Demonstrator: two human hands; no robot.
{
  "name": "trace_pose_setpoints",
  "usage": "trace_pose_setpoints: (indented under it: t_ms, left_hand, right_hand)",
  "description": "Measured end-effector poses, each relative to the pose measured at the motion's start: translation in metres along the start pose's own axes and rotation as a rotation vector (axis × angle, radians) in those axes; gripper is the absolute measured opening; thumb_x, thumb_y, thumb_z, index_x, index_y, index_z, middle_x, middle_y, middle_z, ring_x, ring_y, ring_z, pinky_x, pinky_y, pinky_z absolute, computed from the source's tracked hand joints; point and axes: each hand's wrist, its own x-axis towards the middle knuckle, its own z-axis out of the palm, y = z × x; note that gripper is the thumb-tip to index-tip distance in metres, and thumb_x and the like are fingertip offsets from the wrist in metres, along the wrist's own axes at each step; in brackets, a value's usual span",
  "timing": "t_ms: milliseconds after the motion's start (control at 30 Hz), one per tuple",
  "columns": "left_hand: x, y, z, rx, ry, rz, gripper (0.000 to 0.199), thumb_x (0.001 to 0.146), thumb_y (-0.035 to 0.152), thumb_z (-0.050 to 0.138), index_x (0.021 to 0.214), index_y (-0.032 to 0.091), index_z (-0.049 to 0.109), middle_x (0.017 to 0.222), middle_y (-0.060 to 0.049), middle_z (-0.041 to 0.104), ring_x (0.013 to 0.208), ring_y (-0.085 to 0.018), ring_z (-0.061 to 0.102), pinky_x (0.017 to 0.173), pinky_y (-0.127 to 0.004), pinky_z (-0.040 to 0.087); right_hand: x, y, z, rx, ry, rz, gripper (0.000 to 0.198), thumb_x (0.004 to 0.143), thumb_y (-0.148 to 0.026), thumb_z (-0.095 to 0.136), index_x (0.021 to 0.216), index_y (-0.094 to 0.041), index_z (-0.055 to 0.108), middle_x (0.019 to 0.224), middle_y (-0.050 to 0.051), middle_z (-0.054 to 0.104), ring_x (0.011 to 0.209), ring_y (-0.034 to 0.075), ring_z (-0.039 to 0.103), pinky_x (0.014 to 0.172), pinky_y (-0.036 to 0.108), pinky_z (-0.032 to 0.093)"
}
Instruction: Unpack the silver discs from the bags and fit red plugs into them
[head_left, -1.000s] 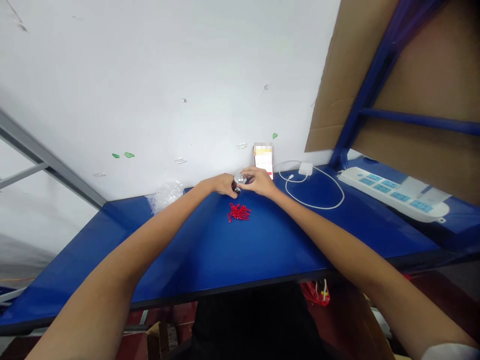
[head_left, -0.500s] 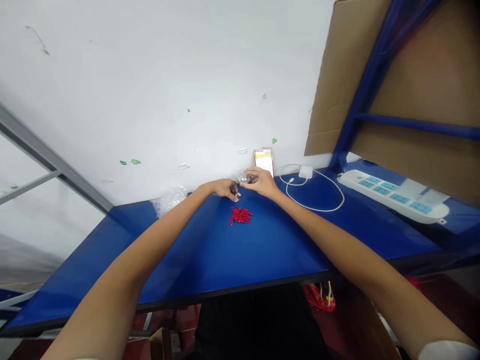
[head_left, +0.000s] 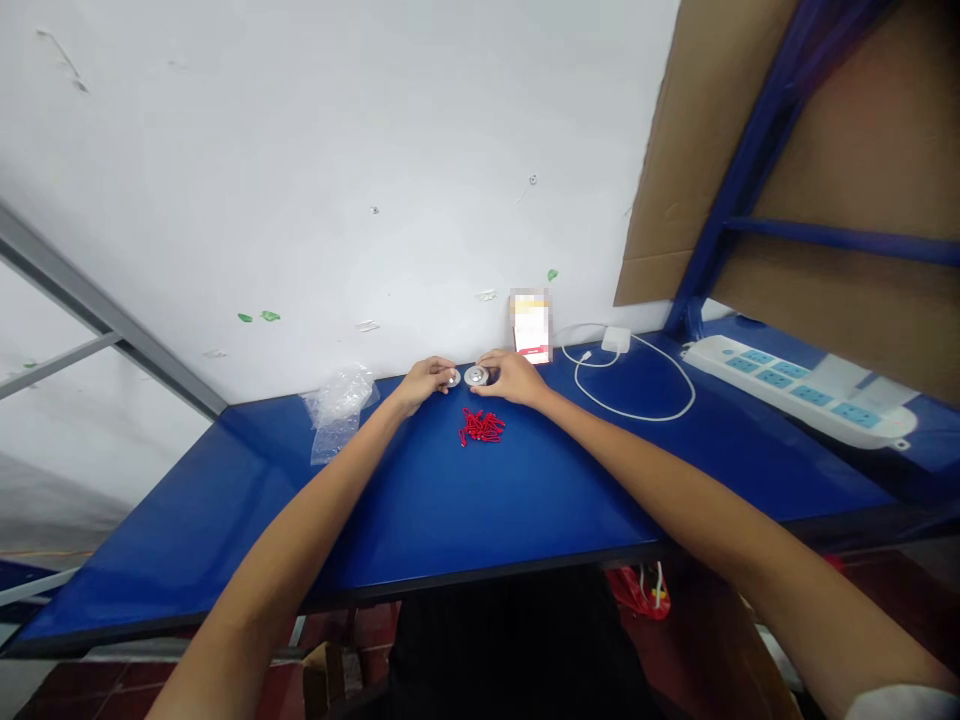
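Note:
Near the back of the blue table (head_left: 450, 520), my left hand (head_left: 426, 383) pinches a small round silvery piece (head_left: 454, 378) at its right-hand side. Thumb and fingers of my right hand (head_left: 514, 378) are closed around a larger round silvery piece (head_left: 475, 375), whose exact kind I cannot make out. The two pieces are close together but apart. Just in front of them lies a small heap of red cords (head_left: 482, 427) in short loops.
Clear plastic wrapping (head_left: 339, 405) lies to the left. A phone-like lit screen (head_left: 532, 335) leans on the wall. At the right are a white charger (head_left: 616, 340) with its cable (head_left: 637, 416) and a white power strip (head_left: 799, 392).
My left hand has moved left, away from the red cords, with its small piece. My right hand has lowered its round piece slightly towards the table and left.

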Motion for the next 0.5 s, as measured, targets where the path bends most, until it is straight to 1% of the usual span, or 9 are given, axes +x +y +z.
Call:
trace_pose_setpoints:
  t_ms: [67, 100, 167, 233, 333, 433, 500]
  left_hand:
    - [-0.004, -0.003, 0.007, -0.071, 0.114, 0.023, 0.030, 0.089, 0.036, 0.075, 0.108, 0.017, 0.063, 0.092, -0.005, 0.068, 0.076, -0.014, 0.062, 0.069, -0.027, 0.053]
    - [-0.005, -0.003, 0.011, -0.100, 0.150, 0.033, 0.027, 0.090, 0.034, 0.073, 0.109, 0.017, 0.063, 0.092, -0.005, 0.068, 0.075, -0.014, 0.062, 0.069, -0.027, 0.053]
    - [-0.004, 0.001, 0.017, -0.139, 0.184, 0.052, 0.025, 0.089, 0.029, 0.071, 0.111, 0.017, 0.065, 0.093, -0.005, 0.068, 0.074, -0.014, 0.062, 0.069, -0.028, 0.053]
    - [-0.003, 0.006, 0.021, -0.142, 0.201, 0.081, 0.026, 0.088, 0.024, 0.071, 0.113, 0.017, 0.068, 0.092, -0.004, 0.069, 0.074, -0.014, 0.061, 0.069, -0.027, 0.051]
    - [-0.006, 0.013, 0.026, -0.077, 0.205, 0.130, 0.027, 0.087, 0.021, 0.073, 0.114, 0.017, 0.069, 0.092, -0.003, 0.073, 0.075, -0.014, 0.062, 0.070, -0.026, 0.049]
    - [-0.014, 0.014, 0.028, -0.033, 0.158, 0.136, 0.028, 0.087, 0.028, 0.078, 0.112, 0.016, 0.072, 0.092, -0.005, 0.076, 0.081, -0.017, 0.066, 0.076, -0.028, 0.051]
    - [-0.018, 0.013, 0.029, -0.009, 0.151, 0.140, 0.033, 0.087, 0.033, 0.079, 0.114, 0.016, 0.075, 0.095, -0.007, 0.078, 0.086, -0.019, 0.069, 0.080, -0.030, 0.053]
  right_hand:
    - [0.000, -0.003, 0.003, -0.005, -0.031, 0.016, 0.038, 0.075, -0.038, 0.098, 0.107, -0.023, 0.085, 0.117, 0.006, 0.082, 0.100, 0.026, 0.078, 0.090, 0.039, 0.059]
    - [0.000, -0.004, 0.004, -0.005, -0.041, 0.015, 0.037, 0.075, -0.037, 0.098, 0.107, -0.023, 0.085, 0.117, 0.006, 0.081, 0.100, 0.026, 0.077, 0.090, 0.038, 0.058]
    - [0.000, -0.004, 0.005, -0.003, -0.053, 0.009, 0.034, 0.076, -0.035, 0.097, 0.106, -0.024, 0.086, 0.118, 0.005, 0.082, 0.100, 0.025, 0.077, 0.090, 0.037, 0.058]
    - [0.000, -0.004, 0.005, 0.004, -0.056, 0.001, 0.030, 0.077, -0.034, 0.096, 0.103, -0.026, 0.086, 0.116, 0.004, 0.082, 0.100, 0.025, 0.077, 0.089, 0.036, 0.057]
    - [-0.001, -0.002, 0.005, 0.010, -0.058, -0.019, 0.029, 0.078, -0.034, 0.095, 0.104, -0.026, 0.087, 0.113, 0.004, 0.082, 0.099, 0.026, 0.076, 0.088, 0.036, 0.056]
    - [-0.002, -0.004, 0.003, 0.005, -0.064, -0.033, 0.032, 0.078, -0.034, 0.095, 0.108, -0.025, 0.086, 0.113, 0.005, 0.082, 0.094, 0.025, 0.075, 0.085, 0.036, 0.056]
    - [-0.002, -0.008, 0.002, -0.003, -0.069, -0.038, 0.029, 0.079, -0.034, 0.094, 0.105, -0.025, 0.086, 0.108, 0.004, 0.082, 0.088, 0.023, 0.074, 0.080, 0.034, 0.054]
